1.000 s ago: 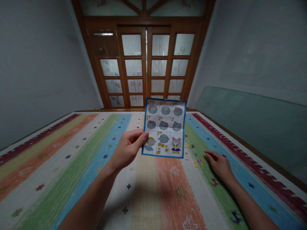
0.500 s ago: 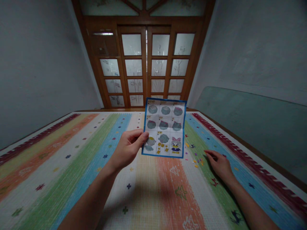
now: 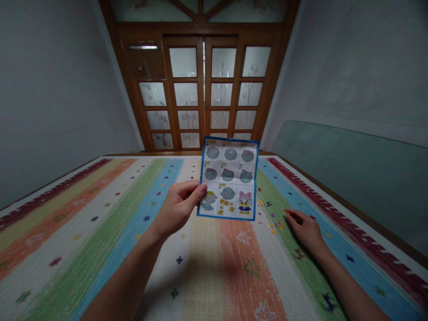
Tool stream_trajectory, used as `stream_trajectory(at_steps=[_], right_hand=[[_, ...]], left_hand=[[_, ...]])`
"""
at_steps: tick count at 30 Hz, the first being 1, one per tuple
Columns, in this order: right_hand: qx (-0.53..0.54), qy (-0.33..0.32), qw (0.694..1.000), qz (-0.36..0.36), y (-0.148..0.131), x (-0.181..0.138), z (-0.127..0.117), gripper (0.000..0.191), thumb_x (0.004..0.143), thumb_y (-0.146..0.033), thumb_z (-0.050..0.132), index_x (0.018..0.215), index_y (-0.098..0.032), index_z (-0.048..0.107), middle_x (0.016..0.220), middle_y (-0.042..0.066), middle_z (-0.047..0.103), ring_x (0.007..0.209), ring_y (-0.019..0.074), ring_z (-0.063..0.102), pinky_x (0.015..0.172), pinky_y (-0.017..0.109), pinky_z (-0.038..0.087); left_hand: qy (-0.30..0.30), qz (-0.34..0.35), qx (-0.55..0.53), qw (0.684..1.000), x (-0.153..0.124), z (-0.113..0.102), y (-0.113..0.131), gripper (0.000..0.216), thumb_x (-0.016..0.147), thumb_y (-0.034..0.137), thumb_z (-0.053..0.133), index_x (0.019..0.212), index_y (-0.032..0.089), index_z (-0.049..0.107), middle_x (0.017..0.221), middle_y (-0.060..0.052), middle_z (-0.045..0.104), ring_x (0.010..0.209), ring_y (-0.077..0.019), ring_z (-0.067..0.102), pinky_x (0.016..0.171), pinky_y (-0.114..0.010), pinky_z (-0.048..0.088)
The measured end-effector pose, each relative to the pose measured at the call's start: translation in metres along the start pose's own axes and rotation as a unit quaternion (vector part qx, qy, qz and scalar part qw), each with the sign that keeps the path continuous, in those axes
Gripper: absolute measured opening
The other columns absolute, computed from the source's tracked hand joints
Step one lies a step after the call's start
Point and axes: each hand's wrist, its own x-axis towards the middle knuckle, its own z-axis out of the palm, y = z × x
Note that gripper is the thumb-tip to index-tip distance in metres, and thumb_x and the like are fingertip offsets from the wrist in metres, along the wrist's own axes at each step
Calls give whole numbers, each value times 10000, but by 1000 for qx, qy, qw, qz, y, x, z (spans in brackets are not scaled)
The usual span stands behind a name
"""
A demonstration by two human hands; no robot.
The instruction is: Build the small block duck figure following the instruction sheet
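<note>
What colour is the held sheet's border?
Blue border around the sheet, clearest in the head view.

Multicolour striped tablecloth [image 3: 200,276], star and animal motifs, maroon bands [image 3: 327,211] both sides. Brown wooden doors [image 3: 207,80] at far end, pale panes [image 3: 183,62], plant designs on some. Grey left wall [image 3: 60,89], grey right wall [image 3: 351,58]. Greenish panel [image 3: 347,160], rounded corner, beside right wall.

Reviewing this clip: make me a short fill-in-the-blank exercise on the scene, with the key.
1. The left hand holds a sheet whose border is ____.
2. The sheet's pictures form ____ rows.
3. Loose pieces lie nearer the ____ hand.
4. The doors have ____ frames.

Missing words: blue; three; right; wooden.
</note>
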Motion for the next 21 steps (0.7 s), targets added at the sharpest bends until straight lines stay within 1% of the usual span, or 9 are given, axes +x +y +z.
stream_trajectory(at_steps=[5, 11, 15, 19, 21], right_hand=[[12, -18, 1000, 3, -2, -1, 0, 397, 651, -531, 530, 734, -187, 710, 740, 85, 737, 643, 251, 662, 630, 374, 521], [11, -40, 999, 5, 1, -1, 2, 372, 636, -508, 543, 719, -193, 721, 801, 89, 748, 731, 276, 677, 735, 405, 521], [-6, -68, 998, -4, 4, -1, 3, 340, 663, -456, 508, 714, -197, 722, 830, 92, 749, 786, 281, 682, 770, 400, 519], [-19, -78, 997, -1, 7, 0, 3, 335, 686, -412, 485, 760, -188, 723, 876, 104, 745, 832, 287, 682, 786, 403, 518], [-23, -75, 997, 9, 8, 1, 3, 351, 684, -418, 496, 809, -178, 720, 863, 107, 745, 804, 287, 684, 758, 405, 523]], left_hand=[[11, 7, 9, 1000, 0, 0, -1, 418, 839, 412, 532, 523, 172, 398, 523, 49, 311, 476, -80, 279, 426, -224, 213], [25, -1, 23, 999, 0, -3, -6, 422, 834, 424, 532, 522, 175, 396, 522, 52, 309, 440, -72, 288, 388, -216, 211], [25, 5, 29, 999, 0, -5, -7, 419, 838, 423, 523, 526, 175, 395, 512, 55, 302, 431, -67, 285, 379, -211, 199], [26, 22, 21, 999, 0, -5, -6, 417, 843, 409, 525, 527, 168, 398, 515, 54, 303, 457, -67, 269, 406, -207, 205], [26, 21, 18, 999, 1, -5, -6, 418, 843, 408, 528, 528, 167, 399, 514, 53, 303, 465, -68, 264, 413, -207, 203]])
